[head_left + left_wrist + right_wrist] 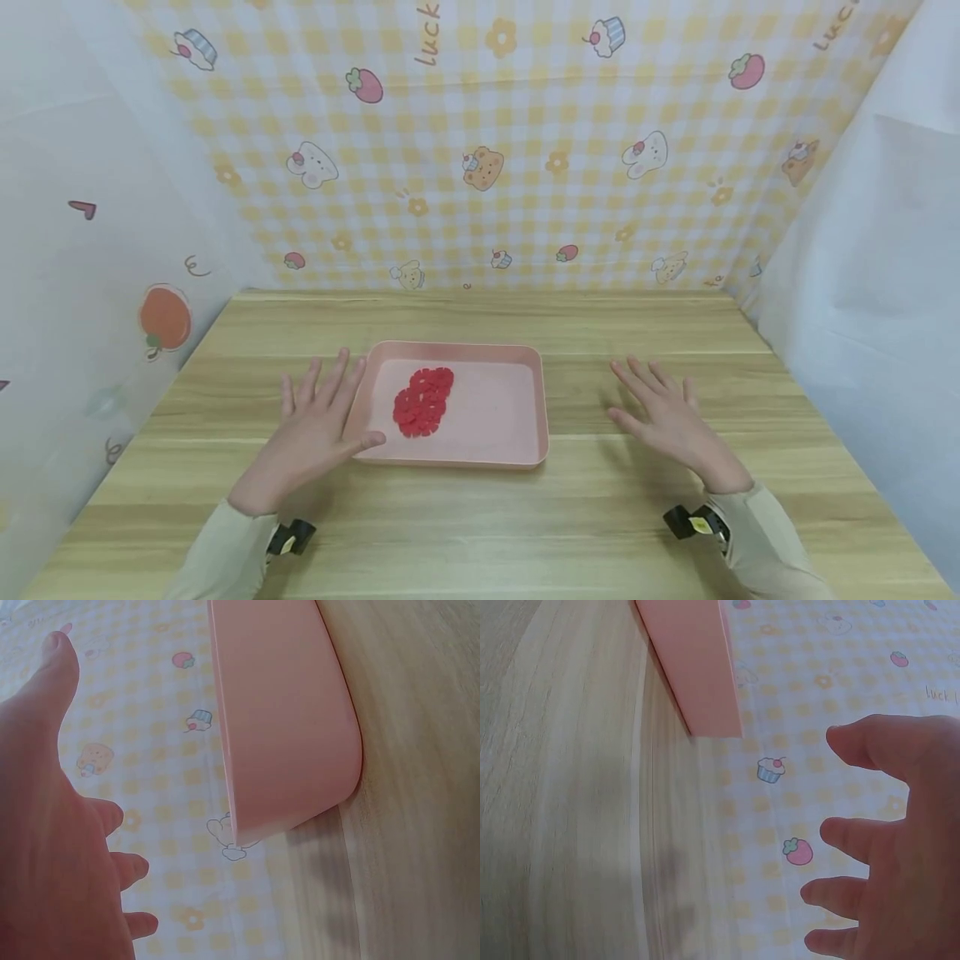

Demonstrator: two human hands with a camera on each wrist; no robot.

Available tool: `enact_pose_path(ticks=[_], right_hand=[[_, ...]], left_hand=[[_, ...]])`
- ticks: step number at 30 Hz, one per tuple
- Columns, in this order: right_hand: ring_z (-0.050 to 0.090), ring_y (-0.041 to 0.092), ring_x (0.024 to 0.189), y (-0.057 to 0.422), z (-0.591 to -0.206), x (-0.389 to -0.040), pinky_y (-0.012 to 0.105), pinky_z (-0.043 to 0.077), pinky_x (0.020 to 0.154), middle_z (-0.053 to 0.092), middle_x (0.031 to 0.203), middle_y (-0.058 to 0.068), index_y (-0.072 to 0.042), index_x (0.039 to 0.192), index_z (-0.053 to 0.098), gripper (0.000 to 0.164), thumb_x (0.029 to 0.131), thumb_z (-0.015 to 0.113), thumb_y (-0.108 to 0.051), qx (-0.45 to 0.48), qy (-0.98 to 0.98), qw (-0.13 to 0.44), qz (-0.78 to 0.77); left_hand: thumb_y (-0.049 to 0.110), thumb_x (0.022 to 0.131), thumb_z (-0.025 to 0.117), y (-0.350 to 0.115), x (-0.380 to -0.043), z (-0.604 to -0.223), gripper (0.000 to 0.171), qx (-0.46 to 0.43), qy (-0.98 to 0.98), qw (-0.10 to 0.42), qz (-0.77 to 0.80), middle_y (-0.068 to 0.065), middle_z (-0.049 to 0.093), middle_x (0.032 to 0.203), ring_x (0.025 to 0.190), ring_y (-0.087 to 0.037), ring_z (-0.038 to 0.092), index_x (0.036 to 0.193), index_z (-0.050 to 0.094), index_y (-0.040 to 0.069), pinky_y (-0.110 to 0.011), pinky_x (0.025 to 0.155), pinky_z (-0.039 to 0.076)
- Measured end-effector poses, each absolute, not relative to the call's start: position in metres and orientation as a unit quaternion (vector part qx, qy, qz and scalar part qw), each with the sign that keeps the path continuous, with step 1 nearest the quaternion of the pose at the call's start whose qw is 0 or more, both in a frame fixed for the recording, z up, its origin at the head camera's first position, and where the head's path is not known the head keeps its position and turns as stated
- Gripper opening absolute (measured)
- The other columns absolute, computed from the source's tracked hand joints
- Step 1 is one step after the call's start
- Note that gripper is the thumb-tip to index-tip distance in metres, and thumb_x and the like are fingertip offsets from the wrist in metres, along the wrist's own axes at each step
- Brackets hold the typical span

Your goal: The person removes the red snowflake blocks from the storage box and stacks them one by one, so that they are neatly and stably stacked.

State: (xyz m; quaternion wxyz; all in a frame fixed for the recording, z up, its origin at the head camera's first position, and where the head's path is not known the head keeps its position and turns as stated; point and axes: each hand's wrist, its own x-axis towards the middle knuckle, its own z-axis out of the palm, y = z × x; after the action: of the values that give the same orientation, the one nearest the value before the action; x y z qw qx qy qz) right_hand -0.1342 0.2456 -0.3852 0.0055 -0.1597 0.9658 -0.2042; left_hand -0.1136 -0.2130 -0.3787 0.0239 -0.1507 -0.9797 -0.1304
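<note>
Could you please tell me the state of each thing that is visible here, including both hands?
Left hand: fingers spread, holding nothing.
Right hand: fingers spread, holding nothing.
Tray: upright, uncovered, partly filled.
Red pieces: heaped together, overlapping, in the tray's left part.
Table: bearing the tray.
Checked cloth: hanging behind the table.

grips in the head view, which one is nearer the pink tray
The left grip, its thumb overlapping the pink tray in view; the right grip is apart, with wooden tabletop showing between.

Yellow-checked cloth hangs behind; white sheets flank a wood-grained tabletop.
</note>
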Motion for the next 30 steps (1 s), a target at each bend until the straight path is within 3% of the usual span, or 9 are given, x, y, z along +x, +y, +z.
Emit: enact_pose_path(ticks=[7, 21, 30], right_hand=[[0.014, 0.055, 0.138, 0.242, -0.390, -0.142, 0.080, -0.003, 0.099, 0.024, 0.153, 0.026, -0.009, 0.149, 0.031, 0.065, 0.094, 0.056, -0.036, -0.172, 0.959, 0.013, -0.224], [0.012, 0.053, 0.140, 0.229, -0.393, -0.147, 0.079, -0.003, 0.100, 0.021, 0.155, 0.023, -0.014, 0.150, 0.029, 0.071, 0.092, 0.057, -0.044, -0.168, 0.961, 0.033, -0.216], [0.014, 0.054, 0.139, 0.232, -0.394, -0.148, 0.080, -0.003, 0.099, 0.023, 0.154, 0.024, -0.014, 0.150, 0.030, 0.072, 0.091, 0.059, -0.043, -0.170, 0.961, 0.025, -0.218]], left_hand=[[0.056, 0.082, 0.064, -0.210, -0.116, -0.382, 0.099, -0.147, -0.980, 0.012, -0.132, -0.021, 0.006, 0.159, 0.140, -0.055, 0.001, 0.153, 0.014, 0.008, -0.076, 0.103, -0.007], [0.057, 0.081, 0.065, -0.217, -0.112, -0.384, 0.106, -0.144, -0.977, -0.009, -0.154, -0.016, -0.001, 0.160, 0.140, -0.055, -0.001, 0.155, 0.003, 0.013, -0.074, 0.104, -0.009], [0.058, 0.080, 0.066, -0.212, -0.118, -0.393, 0.107, -0.154, -0.975, -0.008, -0.161, -0.022, 0.006, 0.158, 0.139, -0.056, 0.003, 0.153, 0.009, 0.005, -0.074, 0.105, -0.001]])
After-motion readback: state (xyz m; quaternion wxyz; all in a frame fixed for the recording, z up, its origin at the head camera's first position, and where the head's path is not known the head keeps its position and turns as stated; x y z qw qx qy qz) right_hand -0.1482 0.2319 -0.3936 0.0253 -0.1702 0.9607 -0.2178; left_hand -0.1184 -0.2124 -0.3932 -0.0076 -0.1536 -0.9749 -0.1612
